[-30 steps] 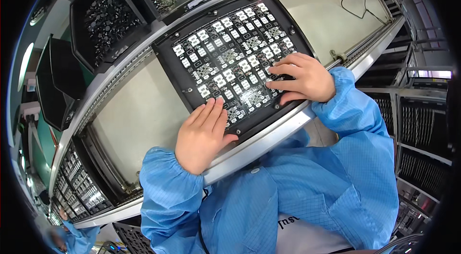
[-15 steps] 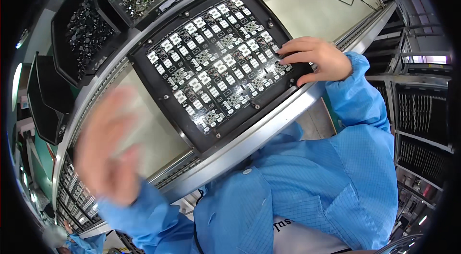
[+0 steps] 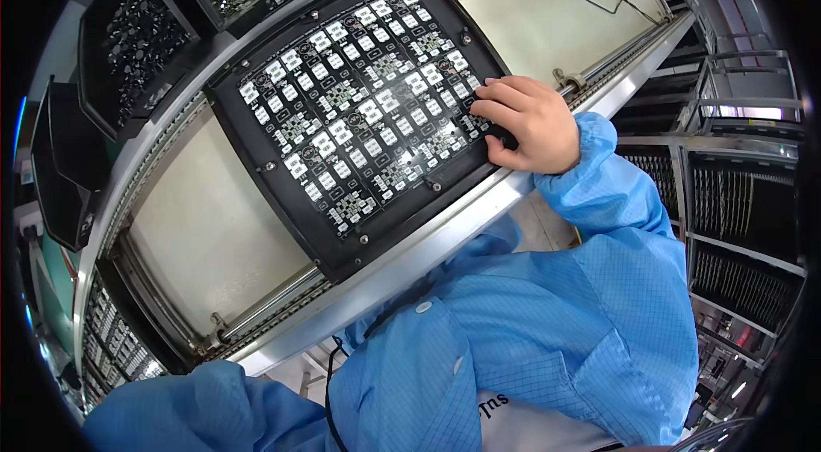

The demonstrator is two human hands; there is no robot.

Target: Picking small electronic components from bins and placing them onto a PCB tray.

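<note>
A black carrier frame [image 3: 286, 217] lies on the rails of a metal conveyor, holding a panel of dark printed circuit boards [image 3: 368, 110] with rows of white square pads and small parts. My right hand [image 3: 534, 123] rests at the frame's right side. Its fingers are bent and slightly apart, with the fingertips at the panel's right edge and the thumb apart from them on the frame's rim. It does not grip anything that I can see. My left hand is out of view; only its blue sleeve [image 3: 205, 409] shows at the lower left.
Black bins [image 3: 150, 50] with small dark and shiny parts stand beyond the conveyor. Another carrier with boards [image 3: 115, 336] sits at the left. A silver rail [image 3: 428, 251] runs along the near side. Racks with slotted black panels [image 3: 735, 195] stand at the right.
My left hand, blurred over the conveyor's left part before, has dropped out of view at the lower left. My right hand has shifted slightly inward, its fingers more bent. The whole view has shifted slightly.
</note>
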